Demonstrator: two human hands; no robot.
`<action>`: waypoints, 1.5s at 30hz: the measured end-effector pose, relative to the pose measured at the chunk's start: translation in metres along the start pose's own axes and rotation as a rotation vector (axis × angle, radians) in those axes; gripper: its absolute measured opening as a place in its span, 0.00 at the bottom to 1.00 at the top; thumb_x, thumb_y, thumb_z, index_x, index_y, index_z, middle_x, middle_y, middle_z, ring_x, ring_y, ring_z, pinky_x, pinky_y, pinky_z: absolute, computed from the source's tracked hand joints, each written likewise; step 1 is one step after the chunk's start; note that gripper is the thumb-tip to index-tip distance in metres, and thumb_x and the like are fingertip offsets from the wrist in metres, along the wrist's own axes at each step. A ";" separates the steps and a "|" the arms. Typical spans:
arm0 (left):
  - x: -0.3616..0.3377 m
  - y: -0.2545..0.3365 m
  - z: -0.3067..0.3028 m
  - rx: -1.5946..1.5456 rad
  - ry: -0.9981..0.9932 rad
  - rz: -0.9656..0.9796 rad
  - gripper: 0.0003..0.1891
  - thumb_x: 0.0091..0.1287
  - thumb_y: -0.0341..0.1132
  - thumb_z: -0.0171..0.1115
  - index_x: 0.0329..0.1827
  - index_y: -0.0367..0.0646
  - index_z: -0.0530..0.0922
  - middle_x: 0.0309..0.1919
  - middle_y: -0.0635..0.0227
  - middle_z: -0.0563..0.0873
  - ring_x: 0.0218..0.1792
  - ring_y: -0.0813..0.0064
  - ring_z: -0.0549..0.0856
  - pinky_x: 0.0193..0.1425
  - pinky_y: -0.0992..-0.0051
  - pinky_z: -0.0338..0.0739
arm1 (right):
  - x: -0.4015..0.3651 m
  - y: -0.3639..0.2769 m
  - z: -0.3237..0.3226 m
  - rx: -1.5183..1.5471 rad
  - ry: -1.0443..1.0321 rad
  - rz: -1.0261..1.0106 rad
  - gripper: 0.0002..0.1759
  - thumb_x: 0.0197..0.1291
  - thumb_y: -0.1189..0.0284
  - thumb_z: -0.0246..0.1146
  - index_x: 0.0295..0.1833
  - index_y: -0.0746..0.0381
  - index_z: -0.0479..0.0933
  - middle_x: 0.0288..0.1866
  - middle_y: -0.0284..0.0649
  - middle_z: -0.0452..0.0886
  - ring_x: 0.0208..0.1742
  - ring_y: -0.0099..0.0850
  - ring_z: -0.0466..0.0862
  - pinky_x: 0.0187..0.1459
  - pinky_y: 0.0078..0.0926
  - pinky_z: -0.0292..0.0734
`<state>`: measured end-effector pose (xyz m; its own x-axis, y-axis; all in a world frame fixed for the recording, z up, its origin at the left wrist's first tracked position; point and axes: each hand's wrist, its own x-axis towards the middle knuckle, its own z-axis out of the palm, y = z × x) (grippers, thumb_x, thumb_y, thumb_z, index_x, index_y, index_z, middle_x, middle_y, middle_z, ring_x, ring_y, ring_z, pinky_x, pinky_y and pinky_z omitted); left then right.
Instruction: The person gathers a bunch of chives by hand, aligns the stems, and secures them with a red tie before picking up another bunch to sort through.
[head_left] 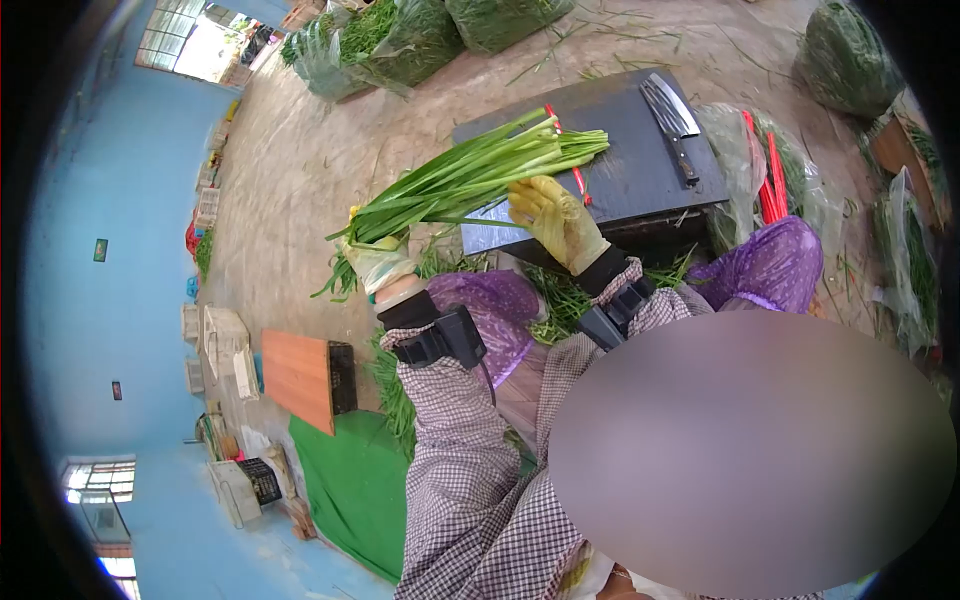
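Observation:
A bunch of long, flat-leaved green stalks (pixel 470 170) with pale cut ends lies slantwise, its pale end over the dark board (pixel 640 160). My left hand (pixel 378 262), in a thin glove, is closed around the leafy end, its fingers partly hidden behind the leaves. My right hand (pixel 555 220), in a yellowish glove, is beside the bunch at the board's near edge. Its fingers are curled, and one thin leaf runs from the bunch to its fingertips. A red tie strip (pixel 580 186) passes beneath the bunch. A black-handled cleaver (pixel 672 125) lies on the board's right side.
Large clear bags of greens (pixel 400 45) stand at the back, another (pixel 850 60) at far right. Red strips (pixel 775 180) lie beside the board over plastic bags. Loose greens (pixel 560 300) lie below it. An orange-brown panel (pixel 297 380) and green cloth (pixel 350 490) are at left.

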<state>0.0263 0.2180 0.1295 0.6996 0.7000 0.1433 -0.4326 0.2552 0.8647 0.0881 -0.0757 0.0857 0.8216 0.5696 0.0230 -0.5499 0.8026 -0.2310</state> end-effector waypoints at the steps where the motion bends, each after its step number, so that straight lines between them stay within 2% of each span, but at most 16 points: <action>1: -0.001 0.002 0.000 -0.046 -0.016 -0.034 0.15 0.75 0.36 0.57 0.60 0.40 0.78 0.50 0.58 0.88 0.49 0.59 0.87 0.53 0.55 0.85 | 0.000 0.001 0.000 0.033 -0.031 0.048 0.10 0.73 0.66 0.61 0.54 0.58 0.76 0.51 0.38 0.82 0.45 0.25 0.81 0.55 0.30 0.79; 3: -0.021 0.020 0.025 -0.321 -0.006 -0.191 0.15 0.73 0.34 0.59 0.60 0.38 0.77 0.49 0.59 0.88 0.47 0.61 0.87 0.51 0.57 0.86 | 0.004 0.002 -0.004 0.097 -0.092 0.141 0.12 0.73 0.66 0.62 0.55 0.60 0.76 0.51 0.39 0.83 0.44 0.25 0.82 0.55 0.32 0.79; 7: -0.007 0.003 0.008 0.053 0.006 -0.034 0.16 0.70 0.32 0.64 0.57 0.36 0.78 0.47 0.58 0.89 0.47 0.62 0.88 0.49 0.60 0.86 | 0.026 0.015 -0.031 0.155 -0.226 0.145 0.10 0.73 0.66 0.62 0.53 0.60 0.75 0.45 0.35 0.82 0.43 0.24 0.80 0.52 0.32 0.79; 9: -0.024 0.018 0.025 -0.132 -0.008 -0.107 0.17 0.68 0.32 0.67 0.57 0.36 0.78 0.47 0.58 0.89 0.46 0.63 0.88 0.49 0.61 0.86 | 0.025 0.013 -0.024 0.107 -0.254 0.081 0.08 0.73 0.67 0.61 0.50 0.60 0.75 0.43 0.33 0.81 0.43 0.24 0.80 0.52 0.32 0.77; 12: -0.013 0.012 0.011 0.055 0.004 -0.062 0.20 0.66 0.33 0.70 0.58 0.35 0.78 0.48 0.59 0.89 0.48 0.67 0.88 0.52 0.63 0.85 | 0.025 0.012 -0.019 0.082 -0.183 0.035 0.06 0.74 0.67 0.60 0.49 0.58 0.75 0.44 0.32 0.81 0.42 0.23 0.79 0.55 0.31 0.75; 15: 0.017 -0.007 -0.033 0.215 -0.023 0.057 0.20 0.66 0.36 0.68 0.58 0.36 0.78 0.48 0.60 0.89 0.48 0.68 0.87 0.53 0.65 0.84 | -0.010 -0.011 0.033 0.084 0.229 -0.058 0.06 0.74 0.68 0.60 0.49 0.57 0.77 0.38 0.30 0.79 0.37 0.22 0.79 0.50 0.29 0.75; 18: 0.022 0.001 -0.039 0.290 0.070 0.106 0.17 0.74 0.44 0.56 0.54 0.42 0.81 0.48 0.58 0.88 0.47 0.61 0.87 0.52 0.56 0.84 | -0.026 -0.037 -0.048 -0.012 0.154 -0.081 0.08 0.74 0.66 0.58 0.49 0.58 0.77 0.41 0.30 0.80 0.39 0.24 0.80 0.51 0.32 0.78; 24: 0.009 0.019 -0.026 0.111 0.176 0.096 0.18 0.76 0.47 0.53 0.53 0.43 0.82 0.51 0.56 0.87 0.48 0.56 0.87 0.54 0.51 0.84 | -0.085 -0.062 -0.146 -2.339 -0.069 0.759 0.36 0.62 0.39 0.60 0.59 0.59 0.79 0.54 0.44 0.86 0.56 0.44 0.85 0.53 0.39 0.81; 28: -0.003 0.023 -0.007 -0.036 0.199 0.025 0.17 0.76 0.46 0.53 0.53 0.42 0.82 0.51 0.56 0.87 0.48 0.56 0.87 0.53 0.52 0.84 | -0.061 -0.034 -0.071 -1.927 0.015 -0.150 0.32 0.67 0.46 0.61 0.64 0.59 0.78 0.57 0.49 0.84 0.56 0.45 0.84 0.55 0.41 0.80; 31: -0.009 0.021 0.008 0.014 0.201 0.005 0.17 0.76 0.45 0.53 0.53 0.42 0.81 0.50 0.57 0.87 0.46 0.57 0.87 0.52 0.54 0.84 | -0.029 0.002 -0.021 -1.335 -0.130 -0.155 0.41 0.64 0.56 0.70 0.76 0.61 0.64 0.67 0.53 0.78 0.65 0.42 0.81 0.66 0.34 0.74; 33: -0.004 0.011 0.003 0.225 0.097 0.068 0.17 0.76 0.44 0.53 0.53 0.41 0.81 0.48 0.57 0.87 0.45 0.58 0.87 0.50 0.55 0.84 | -0.020 0.019 0.017 -1.422 -0.244 -0.255 0.49 0.63 0.56 0.71 0.80 0.66 0.54 0.71 0.56 0.73 0.74 0.44 0.72 0.69 0.30 0.70; 36: 0.008 -0.007 -0.016 0.536 -0.030 0.177 0.15 0.72 0.39 0.60 0.54 0.37 0.80 0.48 0.58 0.88 0.45 0.64 0.87 0.49 0.62 0.85 | -0.007 0.049 0.031 -1.344 -0.355 -0.281 0.37 0.68 0.62 0.68 0.75 0.69 0.63 0.67 0.52 0.76 0.68 0.40 0.77 0.65 0.28 0.73; 39: -0.001 -0.005 -0.012 0.549 -0.067 0.117 0.21 0.65 0.35 0.70 0.58 0.35 0.78 0.50 0.58 0.88 0.47 0.69 0.88 0.52 0.68 0.84 | -0.004 0.066 0.005 -0.765 -0.461 0.167 0.21 0.75 0.65 0.58 0.66 0.65 0.72 0.60 0.47 0.80 0.60 0.39 0.82 0.61 0.30 0.77; 42: -0.021 0.011 0.008 0.153 0.125 0.015 0.12 0.76 0.36 0.56 0.54 0.38 0.80 0.50 0.57 0.87 0.45 0.63 0.87 0.50 0.62 0.85 | -0.038 0.017 -0.016 -1.659 -0.612 -0.172 0.15 0.79 0.66 0.49 0.59 0.60 0.77 0.55 0.44 0.83 0.54 0.40 0.85 0.57 0.32 0.79; 43: -0.016 0.013 -0.007 0.032 0.111 -0.013 0.12 0.76 0.37 0.56 0.54 0.40 0.80 0.50 0.59 0.87 0.45 0.63 0.87 0.50 0.63 0.85 | -0.046 0.007 -0.044 -1.899 -0.605 -0.020 0.17 0.78 0.62 0.50 0.61 0.58 0.77 0.55 0.44 0.83 0.55 0.42 0.84 0.55 0.33 0.80; 45: -0.007 0.005 -0.037 0.754 -0.034 0.381 0.13 0.76 0.39 0.55 0.54 0.42 0.80 0.49 0.61 0.87 0.44 0.64 0.87 0.49 0.63 0.85 | -0.064 -0.021 -0.078 -2.253 -0.434 0.374 0.22 0.74 0.56 0.54 0.63 0.56 0.77 0.56 0.44 0.83 0.56 0.43 0.84 0.54 0.35 0.81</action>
<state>-0.0019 0.2391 0.1152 0.6048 0.6244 0.4943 -0.1558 -0.5160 0.8423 0.0587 -0.1428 0.0131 0.5248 0.8275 -0.1995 0.6115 -0.5295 -0.5880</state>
